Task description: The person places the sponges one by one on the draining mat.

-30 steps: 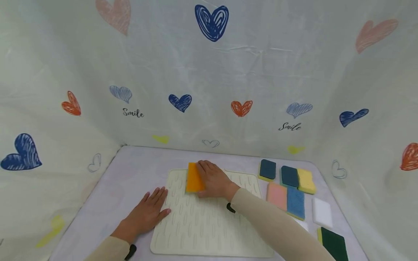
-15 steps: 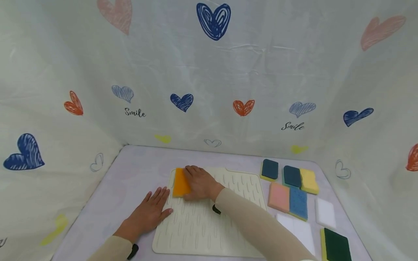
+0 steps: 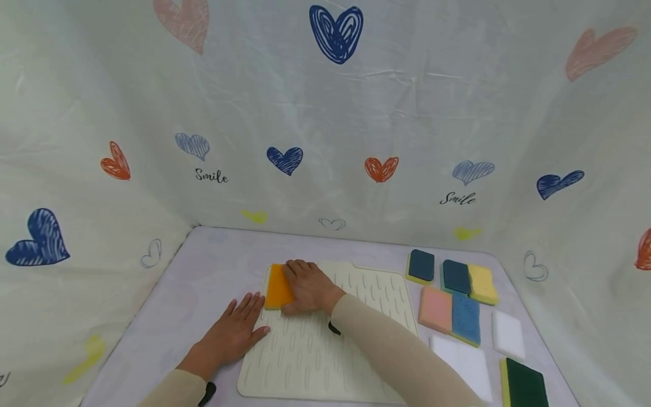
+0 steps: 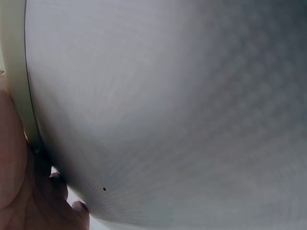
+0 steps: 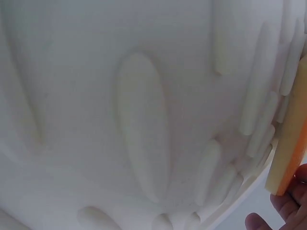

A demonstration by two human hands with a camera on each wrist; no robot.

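My right hand (image 3: pixel 309 289) grips an orange sponge (image 3: pixel 278 288) by its right side, near the far left corner of a cream ridged mat (image 3: pixel 305 364). In the right wrist view the sponge (image 5: pixel 289 148) shows a pale layer beside the orange one, with fingertips at its lower end. The pale face is towards the mat's raised ridges. My left hand (image 3: pixel 230 333) lies flat with straight fingers at the mat's left edge, its thumb over the mat. Only part of the left hand (image 4: pixel 29 201) shows in the left wrist view, beside the mat's edge.
To the mat's right lie several sponges: dark blue-topped ones (image 3: pixel 421 265), a yellow one (image 3: pixel 483 284), a pink one (image 3: pixel 435 308), a blue one (image 3: pixel 465 318) and a dark green one (image 3: pixel 526 384). White pads (image 3: pixel 507 334) lie among them. A heart-printed curtain (image 3: pixel 325 113) surrounds the table.
The right hand has slid the orange sponge left over the mat and slightly towards me, with only a small shift in the last half second. The left hand keeps its place.
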